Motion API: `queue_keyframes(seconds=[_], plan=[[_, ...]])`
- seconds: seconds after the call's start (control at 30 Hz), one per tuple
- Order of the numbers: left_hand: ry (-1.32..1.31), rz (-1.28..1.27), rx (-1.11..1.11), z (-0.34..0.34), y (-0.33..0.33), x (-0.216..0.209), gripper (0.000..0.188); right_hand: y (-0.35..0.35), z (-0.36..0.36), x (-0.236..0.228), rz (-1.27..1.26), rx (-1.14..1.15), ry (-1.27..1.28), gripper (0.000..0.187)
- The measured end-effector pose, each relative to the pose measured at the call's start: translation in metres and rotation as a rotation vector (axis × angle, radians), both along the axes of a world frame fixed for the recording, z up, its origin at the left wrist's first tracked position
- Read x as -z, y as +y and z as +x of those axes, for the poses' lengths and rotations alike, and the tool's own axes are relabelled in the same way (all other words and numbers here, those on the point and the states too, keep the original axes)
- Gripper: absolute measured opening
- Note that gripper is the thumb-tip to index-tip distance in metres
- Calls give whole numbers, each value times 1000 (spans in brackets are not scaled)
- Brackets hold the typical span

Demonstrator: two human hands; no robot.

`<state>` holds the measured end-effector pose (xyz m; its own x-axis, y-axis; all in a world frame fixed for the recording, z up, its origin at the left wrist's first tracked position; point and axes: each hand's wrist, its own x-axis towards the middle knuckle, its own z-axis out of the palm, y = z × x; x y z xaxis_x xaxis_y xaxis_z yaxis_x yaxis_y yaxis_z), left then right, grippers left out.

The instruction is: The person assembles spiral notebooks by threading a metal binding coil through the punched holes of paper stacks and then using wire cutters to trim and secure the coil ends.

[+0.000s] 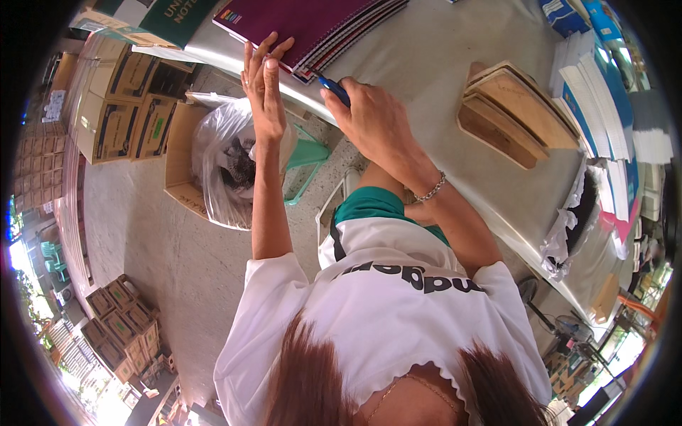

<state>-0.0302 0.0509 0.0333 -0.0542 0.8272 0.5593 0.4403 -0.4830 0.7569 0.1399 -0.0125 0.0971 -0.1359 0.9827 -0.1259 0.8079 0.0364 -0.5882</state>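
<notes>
The left hand (264, 92) is held up with its fingers straight and slightly parted, the thumb standing a little away from them; it grips nothing, and its fingertips overlap the near edge of the notebooks (305, 32), though one cannot tell whether they press on it; the right hand (369, 117) is curled round a blue tool (335, 91), pinching it between thumb and fingers, with its thin tip pointing toward the spiral-bound corner of the stack.

The notebooks lie ahead of both hands on the grey surface (433, 53), a purple cover on top and the coils fanned out toward the right hand; a chain bracelet (432, 188) circles the right wrist.

To the right of the right hand sits a wooden holder (526, 99); farther right stand white-edged books (593, 92); just left of the left forearm, below the surface, is a carton (186, 156) with a clear bag (217, 167) in it; a green stool (307, 153) shows between the forearms; more boxes (117, 121) are stacked farther left.
</notes>
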Motion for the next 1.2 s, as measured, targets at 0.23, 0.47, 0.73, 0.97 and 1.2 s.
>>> queue_keyframes(seconds=[0.23,0.47,0.73,0.97,1.2], plan=[[-9,6,3,2,-1,-1,50,-12,3,35,568,79,-197,43],[-32,7,3,2,-2,-2,49,-6,2,51,628,53,-218,46],[-19,18,9,3,-1,-2,49,0,2,34,505,12,-109,36],[-18,14,18,2,0,-3,50,1,8,16,363,-10,-14,38],[-61,29,3,4,-1,-1,50,-16,6,50,678,49,-252,48]])
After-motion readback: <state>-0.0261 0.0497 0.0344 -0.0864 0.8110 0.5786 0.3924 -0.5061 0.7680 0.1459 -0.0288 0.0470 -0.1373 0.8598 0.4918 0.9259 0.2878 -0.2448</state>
